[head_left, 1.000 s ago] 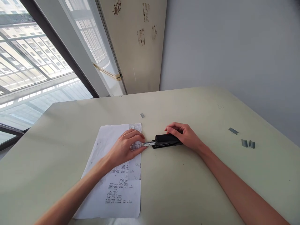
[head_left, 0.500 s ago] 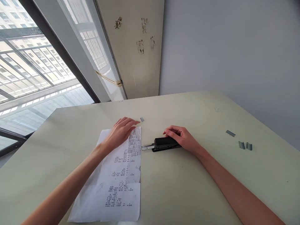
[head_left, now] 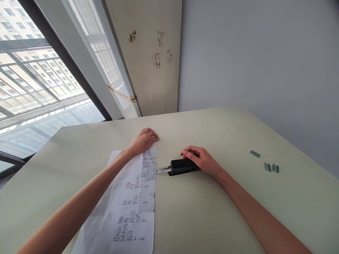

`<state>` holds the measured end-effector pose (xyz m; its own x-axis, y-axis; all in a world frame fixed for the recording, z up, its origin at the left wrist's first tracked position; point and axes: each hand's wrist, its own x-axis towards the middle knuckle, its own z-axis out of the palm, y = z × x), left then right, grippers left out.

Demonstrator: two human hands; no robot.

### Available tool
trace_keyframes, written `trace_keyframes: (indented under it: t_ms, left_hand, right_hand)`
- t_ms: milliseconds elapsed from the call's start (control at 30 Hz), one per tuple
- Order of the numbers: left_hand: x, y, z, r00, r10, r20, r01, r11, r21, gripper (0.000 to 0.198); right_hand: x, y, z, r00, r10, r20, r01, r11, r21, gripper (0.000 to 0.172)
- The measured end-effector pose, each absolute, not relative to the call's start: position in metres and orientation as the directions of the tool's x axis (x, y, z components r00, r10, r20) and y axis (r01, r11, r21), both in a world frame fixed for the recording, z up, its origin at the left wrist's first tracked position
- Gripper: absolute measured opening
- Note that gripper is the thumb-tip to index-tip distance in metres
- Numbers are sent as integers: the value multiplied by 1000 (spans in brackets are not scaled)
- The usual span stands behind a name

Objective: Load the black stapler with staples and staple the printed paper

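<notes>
Between the thumb and fingers of my left hand (head_left: 145, 140) is a short strip of grey staples (head_left: 157, 138), just past the top edge of a printed sheet of paper (head_left: 129, 201). My left forearm crosses over that sheet. A black stapler (head_left: 182, 165) lies on its side on the table, its metal magazine (head_left: 163, 170) sticking out on the left, close to the paper's right edge. My right hand (head_left: 202, 158) is closed around the stapler's rear end, with fingers curled above it.
Further right on the pale table (head_left: 225, 211) lie a flat staple strip (head_left: 255, 153) and two short staple pieces (head_left: 271, 167) side by side. A grey wall (head_left: 251, 53) rises behind the table, and a glass window (head_left: 47, 77) stands at the left.
My left hand has moved to the staple strip beyond the paper and pinched it. My right hand stays at the stapler. The whole view has shifted slightly.
</notes>
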<state>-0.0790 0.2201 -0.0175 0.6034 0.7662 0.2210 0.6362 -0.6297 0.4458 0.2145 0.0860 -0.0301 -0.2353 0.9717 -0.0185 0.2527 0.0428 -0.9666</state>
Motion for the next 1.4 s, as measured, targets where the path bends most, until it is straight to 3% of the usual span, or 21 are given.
trace_keyframes:
  t_ms: [367, 967, 1400]
  left_hand:
    - [-65, 145, 5, 518, 829, 211, 534, -506, 677, 33]
    - [-79, 55, -4, 435, 861, 262, 620, -498, 606, 19]
    - [-67, 52, -19, 448, 840, 306, 623, -539, 567, 19]
  right_hand:
    - [214, 84, -27, -228, 973, -28, 256, 32, -966, 38]
    - [214, 81, -30, -206, 979, -12, 270, 45, -962, 37]
    - [215, 81, -29, -204, 979, -8, 309, 57, -949, 40]
